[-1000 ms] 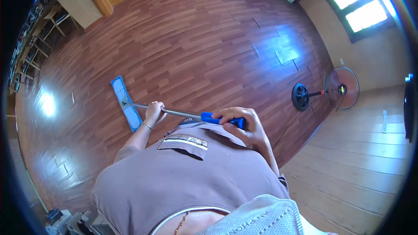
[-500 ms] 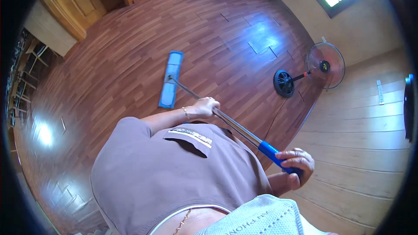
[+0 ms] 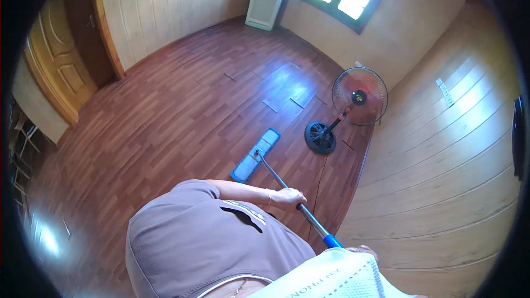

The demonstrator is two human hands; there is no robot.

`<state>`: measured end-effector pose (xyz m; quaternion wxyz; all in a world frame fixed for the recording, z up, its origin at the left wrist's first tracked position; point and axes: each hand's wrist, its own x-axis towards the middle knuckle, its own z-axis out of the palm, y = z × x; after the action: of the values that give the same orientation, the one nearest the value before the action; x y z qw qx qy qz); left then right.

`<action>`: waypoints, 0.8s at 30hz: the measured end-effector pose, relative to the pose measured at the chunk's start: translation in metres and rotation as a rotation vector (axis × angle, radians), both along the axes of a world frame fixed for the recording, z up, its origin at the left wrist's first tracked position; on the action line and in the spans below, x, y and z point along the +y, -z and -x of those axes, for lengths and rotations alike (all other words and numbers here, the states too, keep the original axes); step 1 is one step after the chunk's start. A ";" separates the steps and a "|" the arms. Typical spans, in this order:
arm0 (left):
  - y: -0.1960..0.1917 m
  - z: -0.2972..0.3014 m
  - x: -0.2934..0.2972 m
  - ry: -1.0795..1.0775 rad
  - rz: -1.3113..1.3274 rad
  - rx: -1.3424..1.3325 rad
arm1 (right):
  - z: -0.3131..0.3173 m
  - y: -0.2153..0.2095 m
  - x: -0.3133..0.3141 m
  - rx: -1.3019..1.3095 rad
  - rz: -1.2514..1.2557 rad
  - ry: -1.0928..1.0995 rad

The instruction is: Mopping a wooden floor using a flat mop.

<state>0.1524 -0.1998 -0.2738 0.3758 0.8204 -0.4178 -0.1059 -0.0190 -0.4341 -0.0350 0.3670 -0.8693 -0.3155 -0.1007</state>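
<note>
A flat mop lies with its long blue-edged pad [image 3: 265,143] flat on the wood-look floor, slanting ahead of me. From the pad, its metal pole [image 3: 274,173] slopes back toward my right side. My left hand [image 3: 288,196] is closed round the middle of the pole, with a bracelet on the wrist. At the upper end is a blue grip [image 3: 332,241], partly covered by a white textured cloth [image 3: 331,273] close to the camera. My right hand [image 3: 365,251] shows only in part beside that cloth, curled at the grip's end; most of its fingers are hidden.
A standing fan [image 3: 320,137] is on the floor just right of the pad, near the panelled right wall [image 3: 419,187]. A tall white cabinet-like unit [image 3: 267,5] stands at the far wall. Wooden doors [image 3: 63,60] are at left, racks [image 3: 25,149] lower left.
The mop pad has moved right, closer to the fan, and now slants more. My right hand and the blue grip have slid partly behind the white cloth. The view has tilted up.
</note>
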 end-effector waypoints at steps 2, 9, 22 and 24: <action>0.002 -0.007 -0.010 0.060 -0.032 0.004 | 0.006 0.022 -0.012 0.044 -0.101 0.094; 0.015 -0.061 -0.026 0.047 -0.060 -0.093 | -0.019 0.078 0.013 -0.017 -0.520 0.509; 0.102 -0.178 0.130 -0.366 -0.218 0.032 | -0.158 0.110 0.175 -0.149 -0.172 -0.041; 0.100 -0.180 0.162 -0.425 -0.221 0.010 | -0.174 0.104 0.195 -0.152 -0.149 -0.111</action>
<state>0.3324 -0.0380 -0.3742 0.2998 0.9254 -0.2198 -0.0733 0.1552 -0.2387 -0.1386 0.4108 -0.8107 -0.3814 -0.1689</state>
